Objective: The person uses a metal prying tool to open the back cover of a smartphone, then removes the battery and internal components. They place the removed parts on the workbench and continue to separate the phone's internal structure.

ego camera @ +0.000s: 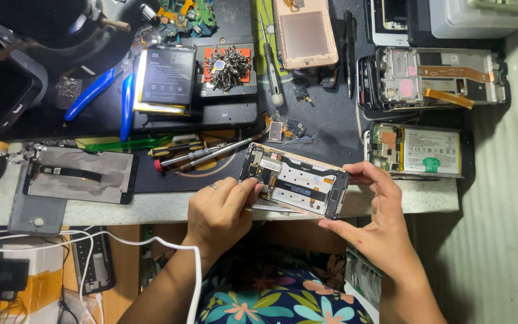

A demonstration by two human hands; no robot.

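An opened phone (295, 180) with its back off, circuit board and metal frame exposed, is held just above the near edge of the workbench. My right hand (374, 223) grips its right end between thumb and fingers. My left hand (221, 210) holds the phone's left end, with a thin metal tool (271, 209) pinched in the fingers and lying along the phone's lower edge. A ring is on one left finger.
Screwdrivers (208, 156) lie left of the phone. Behind are a flat battery (166, 77), blue-handled pliers (94, 91), a pile of screws on a magnet pad (229, 63), several dismantled phones (418, 150) at right, a screen panel (79, 177) and white cables (151, 246) at left.
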